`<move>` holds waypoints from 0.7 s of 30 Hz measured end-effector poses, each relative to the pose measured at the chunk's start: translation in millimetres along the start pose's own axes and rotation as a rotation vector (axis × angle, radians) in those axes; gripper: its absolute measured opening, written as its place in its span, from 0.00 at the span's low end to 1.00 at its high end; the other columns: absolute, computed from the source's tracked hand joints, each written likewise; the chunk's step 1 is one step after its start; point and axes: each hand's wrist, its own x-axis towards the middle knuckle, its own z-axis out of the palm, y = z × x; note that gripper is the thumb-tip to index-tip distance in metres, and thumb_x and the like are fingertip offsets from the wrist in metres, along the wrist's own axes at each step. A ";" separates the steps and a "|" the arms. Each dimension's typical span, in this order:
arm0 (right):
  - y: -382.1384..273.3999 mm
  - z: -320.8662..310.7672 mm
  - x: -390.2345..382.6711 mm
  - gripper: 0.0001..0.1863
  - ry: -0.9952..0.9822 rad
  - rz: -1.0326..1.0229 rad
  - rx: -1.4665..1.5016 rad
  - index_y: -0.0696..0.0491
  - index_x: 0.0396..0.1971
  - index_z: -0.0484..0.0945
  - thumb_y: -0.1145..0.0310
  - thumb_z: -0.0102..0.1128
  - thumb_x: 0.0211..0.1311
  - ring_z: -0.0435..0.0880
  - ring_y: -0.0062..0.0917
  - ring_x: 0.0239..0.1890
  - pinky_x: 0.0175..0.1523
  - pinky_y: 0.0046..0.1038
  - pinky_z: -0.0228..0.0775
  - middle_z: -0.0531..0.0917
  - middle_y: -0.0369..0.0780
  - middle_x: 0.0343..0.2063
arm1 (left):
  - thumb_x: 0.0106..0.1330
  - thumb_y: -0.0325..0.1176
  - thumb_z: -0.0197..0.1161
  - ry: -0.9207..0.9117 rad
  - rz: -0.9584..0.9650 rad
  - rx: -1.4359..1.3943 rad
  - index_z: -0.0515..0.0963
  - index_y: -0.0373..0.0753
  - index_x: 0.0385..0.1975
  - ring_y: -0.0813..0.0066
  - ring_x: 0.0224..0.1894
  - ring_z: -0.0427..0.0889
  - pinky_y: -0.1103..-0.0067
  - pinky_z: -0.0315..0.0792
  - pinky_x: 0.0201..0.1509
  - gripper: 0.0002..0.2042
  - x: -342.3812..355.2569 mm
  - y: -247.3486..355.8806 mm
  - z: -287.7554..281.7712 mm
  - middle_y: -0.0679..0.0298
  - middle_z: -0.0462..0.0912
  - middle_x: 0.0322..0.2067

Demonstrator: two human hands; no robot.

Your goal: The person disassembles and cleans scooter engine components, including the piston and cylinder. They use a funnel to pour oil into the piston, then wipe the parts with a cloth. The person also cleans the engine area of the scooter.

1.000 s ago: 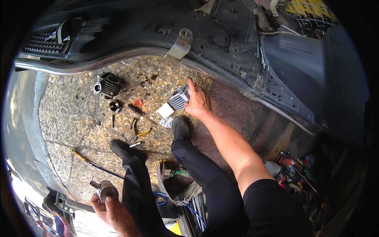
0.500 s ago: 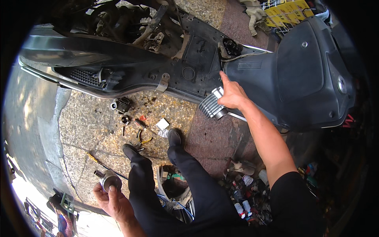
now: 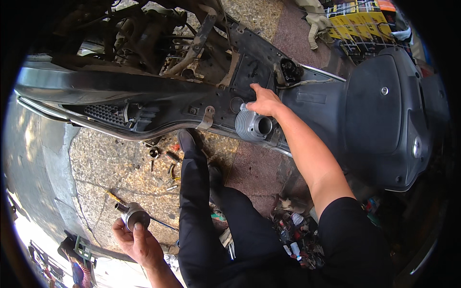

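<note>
My left hand (image 3: pixel 139 245), low on the left, grips a grey metal piston (image 3: pixel 135 215) with its pin sticking out at the side. My right hand (image 3: pixel 265 102) holds a silver finned engine cylinder (image 3: pixel 250 126) at the edge of the scooter's black footboard (image 3: pixel 254 72). The cylinder is tilted, so its round bore shows. The right index finger reaches out over the footboard; some of the other fingers are hidden. Whether the cylinder rests on the footboard I cannot tell.
The scooter's seat (image 3: pixel 372 103) stretches to the right, and its exposed frame (image 3: pixel 192 43) lies at the top. Small parts, a screwdriver (image 3: pixel 173 156) and a ring-shaped part (image 3: pixel 154 152) lie on the stone floor. Yellow boxes (image 3: pixel 357 26) stand top right; clutter (image 3: pixel 297 235) lies beside my legs.
The cylinder has moved inward over the footboard with my right hand and turned, bringing its bore into view. My left foot has stepped forward to the scooter's edge. The piston stays in my left hand.
</note>
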 end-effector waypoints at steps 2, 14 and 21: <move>12.0 -4.6 -13.6 0.29 0.063 0.017 0.185 0.56 0.58 0.71 0.67 0.63 0.54 0.83 0.38 0.48 0.54 0.34 0.73 0.83 0.50 0.44 | 0.59 0.29 0.68 -0.003 -0.017 -0.021 0.65 0.35 0.52 0.68 0.47 0.78 0.72 0.70 0.56 0.23 11.6 10.3 6.8 0.56 0.78 0.43; 19.6 13.1 -104.2 0.34 -0.479 0.481 1.246 0.55 0.69 0.54 0.71 0.53 0.65 0.80 0.23 0.25 0.30 0.27 0.72 0.81 0.40 0.28 | 0.60 0.27 0.68 -0.049 -0.029 0.025 0.66 0.34 0.51 0.69 0.47 0.78 0.73 0.69 0.58 0.22 42.0 58.0 50.2 0.57 0.79 0.43; 46.5 -22.0 -93.0 0.36 -0.328 -0.156 -0.446 0.34 0.64 0.69 0.78 0.54 0.52 0.82 0.42 0.44 0.49 0.41 0.71 0.81 0.48 0.41 | 0.61 0.24 0.64 0.022 -0.040 0.006 0.66 0.35 0.52 0.67 0.48 0.78 0.72 0.69 0.59 0.21 20.5 57.5 75.1 0.53 0.78 0.45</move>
